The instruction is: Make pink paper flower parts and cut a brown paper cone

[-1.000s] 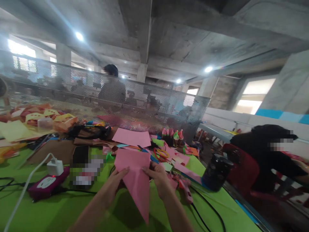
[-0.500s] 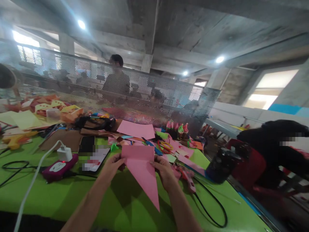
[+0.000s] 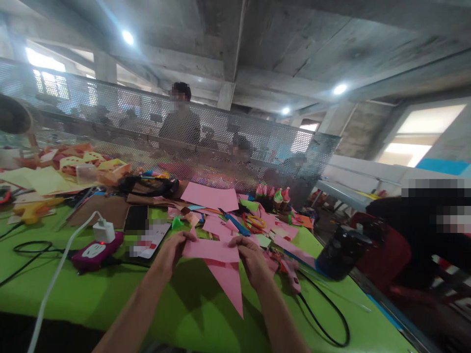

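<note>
Surrounding the work area on the green table (image 3: 91,299) is loose clutter. A magenta power strip (image 3: 96,250) with a white charger (image 3: 104,230) and white cable lies left of the hands; a phone (image 3: 137,219) lies just behind it. Black cable (image 3: 324,318) loops on the table at the right, near a pink glue gun (image 3: 289,274). Pink paper scraps (image 3: 272,233) and a full pink sheet (image 3: 210,197) lie behind the hands, and yellow and orange cut-outs (image 3: 73,169) are stacked at far left. A dark bottle (image 3: 336,252) stands at the table's right edge. A perforated metal screen (image 3: 221,147) closes off the far side; a person stands behind it, and another sits at the right.

The pink paper (image 3: 224,269) is held just above the table, between the two hands. Its top edge is folded over into a horizontal band running left to right. Below the band it narrows to a triangle; the long axis runs from the band down to a tip pointing toward the camera wearer and slightly right.

The left hand (image 3: 172,252) is pinched closed on the left end of the band. The right hand (image 3: 252,260) is pinched closed on the right end.
</note>
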Demonstrator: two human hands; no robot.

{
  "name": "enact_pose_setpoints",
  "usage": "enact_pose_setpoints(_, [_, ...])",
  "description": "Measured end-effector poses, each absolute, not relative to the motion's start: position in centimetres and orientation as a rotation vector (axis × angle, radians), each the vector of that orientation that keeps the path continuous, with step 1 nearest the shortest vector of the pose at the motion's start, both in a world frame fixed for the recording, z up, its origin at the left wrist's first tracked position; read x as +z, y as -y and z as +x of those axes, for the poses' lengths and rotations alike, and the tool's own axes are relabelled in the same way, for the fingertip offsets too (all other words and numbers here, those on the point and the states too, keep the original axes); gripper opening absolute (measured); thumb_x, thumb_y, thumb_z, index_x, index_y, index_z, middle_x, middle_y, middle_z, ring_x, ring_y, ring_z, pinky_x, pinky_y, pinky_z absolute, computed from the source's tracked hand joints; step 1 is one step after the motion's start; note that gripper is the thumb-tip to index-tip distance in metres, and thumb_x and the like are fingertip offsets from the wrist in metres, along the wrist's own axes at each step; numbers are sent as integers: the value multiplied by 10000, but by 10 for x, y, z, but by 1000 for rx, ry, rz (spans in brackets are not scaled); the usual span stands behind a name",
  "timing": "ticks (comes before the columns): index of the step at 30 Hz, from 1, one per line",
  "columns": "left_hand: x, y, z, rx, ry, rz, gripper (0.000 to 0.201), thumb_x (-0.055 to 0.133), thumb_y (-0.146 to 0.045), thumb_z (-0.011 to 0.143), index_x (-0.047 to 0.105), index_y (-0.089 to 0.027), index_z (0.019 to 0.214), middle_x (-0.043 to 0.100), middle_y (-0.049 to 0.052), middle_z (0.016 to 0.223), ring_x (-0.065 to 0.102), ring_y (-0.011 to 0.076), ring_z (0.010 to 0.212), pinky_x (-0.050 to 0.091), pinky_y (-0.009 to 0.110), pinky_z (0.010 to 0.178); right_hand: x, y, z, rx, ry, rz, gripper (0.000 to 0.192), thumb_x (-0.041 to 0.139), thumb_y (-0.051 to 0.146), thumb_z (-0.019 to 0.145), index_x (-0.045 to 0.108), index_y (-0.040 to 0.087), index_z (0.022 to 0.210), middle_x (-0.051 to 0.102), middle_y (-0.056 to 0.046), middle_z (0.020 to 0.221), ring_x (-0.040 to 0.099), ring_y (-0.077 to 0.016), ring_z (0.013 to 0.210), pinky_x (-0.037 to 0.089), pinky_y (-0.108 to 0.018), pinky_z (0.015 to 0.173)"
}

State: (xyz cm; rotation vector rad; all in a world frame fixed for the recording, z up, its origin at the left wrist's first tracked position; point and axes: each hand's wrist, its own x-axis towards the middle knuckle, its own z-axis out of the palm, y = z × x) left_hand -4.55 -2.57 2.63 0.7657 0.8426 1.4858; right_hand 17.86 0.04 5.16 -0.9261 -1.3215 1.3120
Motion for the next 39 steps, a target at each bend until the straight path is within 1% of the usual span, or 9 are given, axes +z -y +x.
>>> enact_pose_setpoints(3, [19,18,-46,1543,-936,882,224,688,-346,625,673,-138,706,635,10,690,555,132,616,404,226,565,53,0,179,1218,1417,-985,196,514,154,579,685,194,666,635,-3,690,497,-162,638,346,-260,595])
enact_pose_setpoints(7, [10,9,-45,1631,-949,1035,348,793,-269,548,645,-155,841,620,-24,675,554,117,653,410,215,635,57,5,181,1134,1609,-1027,213,483,213,618,694,188,636,678,-47,757,546,-197,715,374,-294,650])
enact_pose_setpoints(13, [24,10,-42,1545,-932,1219,378,733,-257,639,604,-165,981,600,-33,679,547,122,660,403,222,630,76,8,178,1073,1687,-1052,334,553,457,799,705,214,971,671,-67,1076,569,-244,964,400,-337,819])
enact_pose_setpoints(15, [35,13,-38,1504,-894,1323,382,710,-237,664,595,-169,1022,591,-33,688,542,124,666,402,225,631,87,4,171,1057,1825,-1051,344,594,485,804,708,208,976,684,-60,1019,580,-238,932,410,-327,803])
enact_pose_setpoints(18, [53,16,-32,1441,-790,1449,418,695,-205,675,578,-171,1075,594,-24,714,553,136,708,416,238,670,100,-2,160,940,2071,-1050,332,625,491,791,721,174,808,674,-30,782,573,-206,761,393,-291,682])
enact_pose_setpoints(22, [70,23,-27,1424,-791,1495,460,712,-205,667,580,-173,1106,572,-38,662,533,132,665,395,226,639,106,-4,155,933,2081,-1058,383,646,528,761,654,165,638,503,32,538,422,-127,532,277,-251,513])
enact_pose_setpoints(27, [75,27,-27,1371,-982,1413,259,726,-361,664,668,-157,812,615,3,671,529,147,648,374,225,595,107,3,156,816,2100,-1039,330,642,469,784,642,175,635,517,28,572,412,-125,546,265,-247,518])
enact_pose_setpoints(30, [75,25,-27,1371,-1048,1457,264,701,-410,673,634,-159,627,580,-4,606,495,145,607,353,231,566,110,6,153,783,2114,-1047,341,629,464,795,617,177,610,493,31,571,401,-124,553,261,-246,523])
enact_pose_setpoints(39, [79,28,-31,1396,-993,1489,265,670,-416,697,642,-153,676,592,5,615,495,140,584,369,232,544,107,14,160,1103,2082,-1048,469,637,566,778,446,192,568,336,61,569,280,-100,538,184,-251,499])
